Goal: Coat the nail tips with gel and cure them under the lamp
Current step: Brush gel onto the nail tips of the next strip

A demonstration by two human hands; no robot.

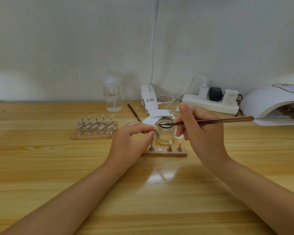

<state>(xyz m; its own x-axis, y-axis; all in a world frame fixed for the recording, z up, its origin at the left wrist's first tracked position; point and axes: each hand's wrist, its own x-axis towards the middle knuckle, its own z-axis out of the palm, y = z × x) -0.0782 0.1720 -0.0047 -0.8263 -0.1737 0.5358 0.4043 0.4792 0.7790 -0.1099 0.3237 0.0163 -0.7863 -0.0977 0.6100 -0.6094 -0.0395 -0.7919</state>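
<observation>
The right hand [200,133] is gripping a brown-handled brush [215,120], its grip clenched around the handle near the ferrule, and the bristle end is reaching left of that grip into the open mouth of 1 small glass jar [165,133] of clear gel. The left hand [131,139] is pinching 1 nail tip [154,128] between thumb and forefinger; this grip is sitting just left of the jar's rim, touching or nearly touching it. Just below both grips, 1 wooden strip [165,152] is carrying 3 metal stands and 1 bare white disc. Well left of the left grip, a second wooden base [93,135] is holding 15 stands with tips, in 3 rows of 5. Far right of the right grip, 1 white curing lamp [271,102] is sitting on the worktop [58,175] with more stands inside.
</observation>
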